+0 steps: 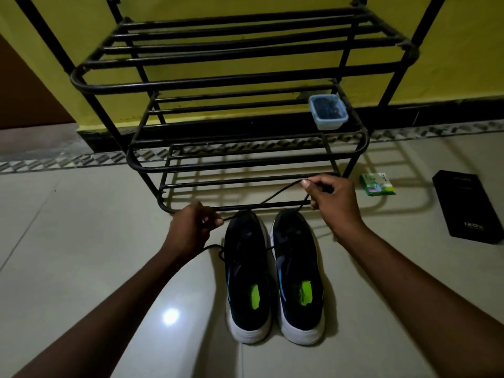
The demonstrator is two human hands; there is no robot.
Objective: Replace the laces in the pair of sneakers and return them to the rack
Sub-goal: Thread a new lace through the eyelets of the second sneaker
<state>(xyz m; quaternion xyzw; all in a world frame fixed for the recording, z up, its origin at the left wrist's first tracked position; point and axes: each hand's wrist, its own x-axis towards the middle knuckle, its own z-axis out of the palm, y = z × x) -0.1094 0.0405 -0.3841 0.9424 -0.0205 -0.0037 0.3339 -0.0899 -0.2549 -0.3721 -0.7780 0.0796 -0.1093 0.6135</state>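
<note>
Head view: just before the black metal rack [245, 83], the left hand [191, 230] pinches one end of a thin black lace [272, 197]. It stretches above the sneakers [245, 268] to the pinching right hand [332, 203]. Lacing seems under way; next comes threading a tip through a small eyelet. The sneakers have dark uppers and white rubbery soles.

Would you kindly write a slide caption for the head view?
The left hand and right hand stretch a black lace over two dark sneakers on the floor before a metal rack.
</note>
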